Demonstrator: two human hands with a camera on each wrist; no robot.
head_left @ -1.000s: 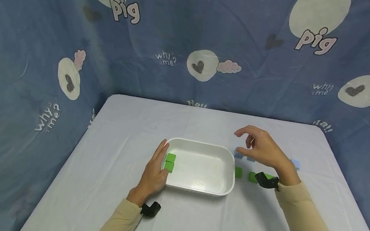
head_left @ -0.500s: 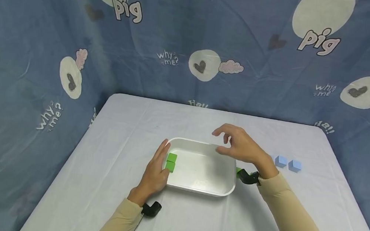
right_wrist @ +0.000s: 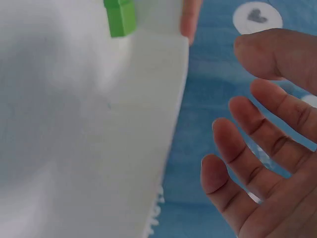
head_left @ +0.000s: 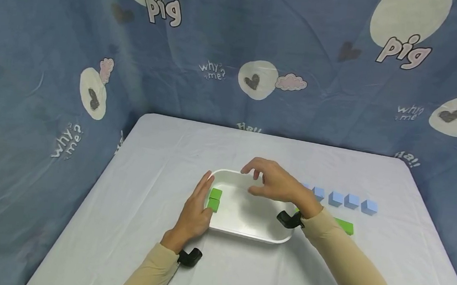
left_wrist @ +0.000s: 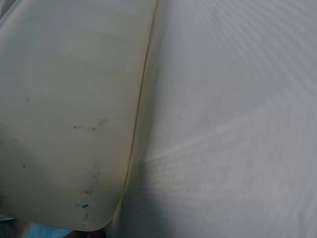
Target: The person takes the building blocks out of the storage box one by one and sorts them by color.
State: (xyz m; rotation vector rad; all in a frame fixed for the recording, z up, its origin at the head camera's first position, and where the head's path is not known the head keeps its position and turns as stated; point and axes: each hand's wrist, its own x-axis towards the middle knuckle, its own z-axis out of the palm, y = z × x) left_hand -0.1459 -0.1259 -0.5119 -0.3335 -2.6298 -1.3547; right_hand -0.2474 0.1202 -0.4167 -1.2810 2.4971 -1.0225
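Note:
A white rectangular tray (head_left: 244, 233) sits mid-table in the head view. Two green blocks (head_left: 214, 199) lie against each other at its left end. My left hand (head_left: 193, 215) lies along the tray's left rim with straight fingers, the thumb close to the nearer green block. Over the tray's far right part hovers my right hand (head_left: 276, 181), fingers loosely bent and apart, with nothing between them. The right wrist view shows those spread fingers (right_wrist: 230, 141) beside the tray and a green block (right_wrist: 121, 20). The tray's pale outer side (left_wrist: 74, 99) fills the left of the left wrist view.
Several blue blocks (head_left: 352, 201) stand in a row right of the tray. Nearer, green blocks (head_left: 343, 226) are partly hidden by the right forearm. White cloth (head_left: 160, 163) covers the table, and a blue printed curtain (head_left: 199, 98) hangs behind its far edge.
My right hand has moved left from beside the blue blocks to above the tray, uncovering the blue row. My left hand and the two green blocks in the tray keep their places.

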